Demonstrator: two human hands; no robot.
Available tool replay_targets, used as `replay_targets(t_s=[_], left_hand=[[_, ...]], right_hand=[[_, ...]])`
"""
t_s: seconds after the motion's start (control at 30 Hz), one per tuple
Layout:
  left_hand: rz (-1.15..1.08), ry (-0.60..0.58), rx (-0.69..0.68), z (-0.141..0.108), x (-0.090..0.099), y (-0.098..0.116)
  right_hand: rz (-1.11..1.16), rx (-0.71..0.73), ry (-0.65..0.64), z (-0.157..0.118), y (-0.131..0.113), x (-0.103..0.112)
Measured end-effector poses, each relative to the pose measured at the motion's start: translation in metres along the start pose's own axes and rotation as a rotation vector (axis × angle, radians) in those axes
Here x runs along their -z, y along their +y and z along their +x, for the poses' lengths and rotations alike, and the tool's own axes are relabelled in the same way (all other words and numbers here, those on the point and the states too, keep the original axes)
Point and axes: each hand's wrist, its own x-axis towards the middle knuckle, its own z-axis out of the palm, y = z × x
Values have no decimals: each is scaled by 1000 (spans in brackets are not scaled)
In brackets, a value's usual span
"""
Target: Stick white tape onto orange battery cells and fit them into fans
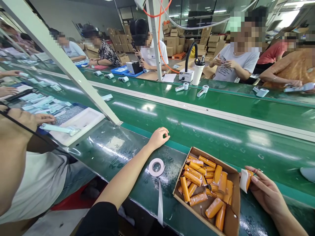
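My right hand (267,193), at the right edge of the box, grips an orange cylindrical battery (250,178) with a white strip (244,181) on its side. My left hand (159,137) is over the near edge of the green belt, fingers curled toward the thumb, with nothing visible in them. Between my arms stands an open cardboard box (180,178) of loose orange batteries (193,178), some with thin wires. Left of the box lies a roll of white tape (150,167), its loose end (160,205) hanging over the bench's front edge.
A green conveyor belt (209,131) runs across in front. Small pale-blue devices (203,91) lie along its far side, near a white cup (197,73). A slanted metal post (66,68) rises at left. A neighbour's hand (45,118) is beside a white tray (86,123). Several people sit opposite.
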Motion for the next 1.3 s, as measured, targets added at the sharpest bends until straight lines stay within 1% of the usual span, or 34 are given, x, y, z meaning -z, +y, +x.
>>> replay_targets(t_s=[0.27, 0.37, 0.57, 0.7, 0.9, 1.3], left_hand=[[-15, 6, -6, 1, -5, -6], [-17, -1, -18, 1, -5, -7], [-20, -9, -18, -1, -3, -5], [-15, -11, 2, 0, -2, -3], [-15, -12, 16, 0, -3, -3], [6, -67, 2, 0, -4, -6]], right_hand=[[14, 0, 19, 0, -1, -2], [30, -17, 21, 2, 1, 2], [18, -13, -31, 6, 7, 14], [19, -15, -19, 6, 8, 14], [-19, 2, -48, 7, 9, 17], [-59, 24, -45, 10, 13, 22]])
